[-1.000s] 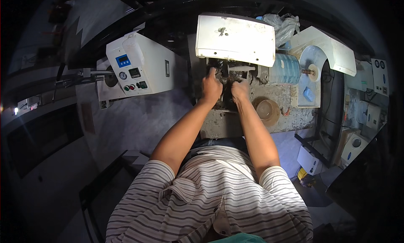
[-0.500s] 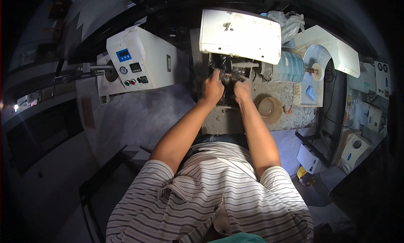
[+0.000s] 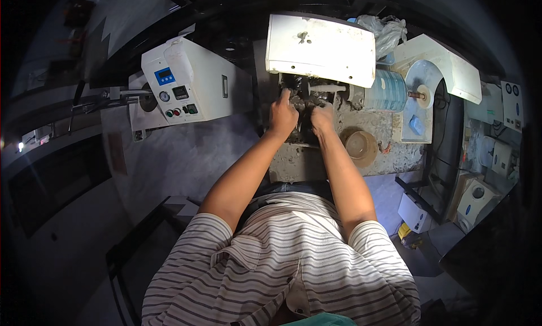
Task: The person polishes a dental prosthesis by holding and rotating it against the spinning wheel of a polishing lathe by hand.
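Note:
Both hands are over a dark, wet trough (image 3: 303,135) under the front edge of a white box-shaped cover (image 3: 320,49). My left hand (image 3: 284,116) has its fingers curled inward, with the thumb pointing away from me. Across a small gap, my right hand (image 3: 322,119) is closed too, with its fingers bent toward the left one. Dark, muddy material lies between and around the fingertips. Whatever the fingers hold is too dark and small to make out. Just beyond my right hand a pale horizontal bar (image 3: 327,88) shows beneath the cover.
A tan round bowl (image 3: 361,146) stands on the dirty grey worktop (image 3: 403,155), right of my right hand. Farther right are a clear bluish plastic container (image 3: 385,91) and a white machine housing (image 3: 466,77). A white control box (image 3: 189,80) with buttons and gauges stands left.
My hands stay over the trough and shift only slightly, the left tilting a little. The whole view has moved by a few pixels.

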`<move>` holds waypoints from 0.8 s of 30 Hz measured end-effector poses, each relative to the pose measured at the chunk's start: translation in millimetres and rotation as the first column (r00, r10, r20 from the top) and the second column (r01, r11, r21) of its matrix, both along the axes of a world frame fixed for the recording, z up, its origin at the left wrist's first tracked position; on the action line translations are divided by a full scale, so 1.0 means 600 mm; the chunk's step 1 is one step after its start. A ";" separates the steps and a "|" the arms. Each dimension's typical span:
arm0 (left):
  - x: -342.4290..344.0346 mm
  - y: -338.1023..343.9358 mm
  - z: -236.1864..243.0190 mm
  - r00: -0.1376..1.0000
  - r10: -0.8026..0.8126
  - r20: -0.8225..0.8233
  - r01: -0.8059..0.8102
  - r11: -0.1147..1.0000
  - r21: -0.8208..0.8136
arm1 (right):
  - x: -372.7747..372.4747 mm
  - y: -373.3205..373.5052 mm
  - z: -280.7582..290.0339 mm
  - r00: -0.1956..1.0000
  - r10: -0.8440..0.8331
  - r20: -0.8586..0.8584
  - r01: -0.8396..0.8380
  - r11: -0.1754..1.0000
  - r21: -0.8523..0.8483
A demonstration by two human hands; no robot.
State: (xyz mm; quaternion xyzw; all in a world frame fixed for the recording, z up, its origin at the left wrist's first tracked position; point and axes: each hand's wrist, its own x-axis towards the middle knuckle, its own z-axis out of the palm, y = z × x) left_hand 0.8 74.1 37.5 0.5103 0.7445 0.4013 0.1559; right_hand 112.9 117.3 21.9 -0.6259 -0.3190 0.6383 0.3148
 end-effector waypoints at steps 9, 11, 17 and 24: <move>0.018 0.029 0.023 0.993 0.097 0.060 -0.080 0.967 -0.241 | 0.017 0.028 -0.021 0.994 -0.046 -0.095 0.043 0.998 -0.039; 0.026 0.030 0.024 0.984 0.159 0.078 -0.142 0.972 -0.189 | 0.024 0.035 -0.025 0.987 -0.041 -0.157 0.043 0.999 0.006; 0.027 0.017 0.033 0.970 0.165 0.177 -0.124 0.967 -0.222 | 0.037 0.030 -0.017 0.973 -0.039 -0.229 0.046 0.999 0.024; 0.013 0.026 0.044 0.971 0.163 0.177 -0.120 0.965 -0.231 | 0.035 0.021 0.008 0.962 -0.049 -0.268 0.019 0.993 -0.114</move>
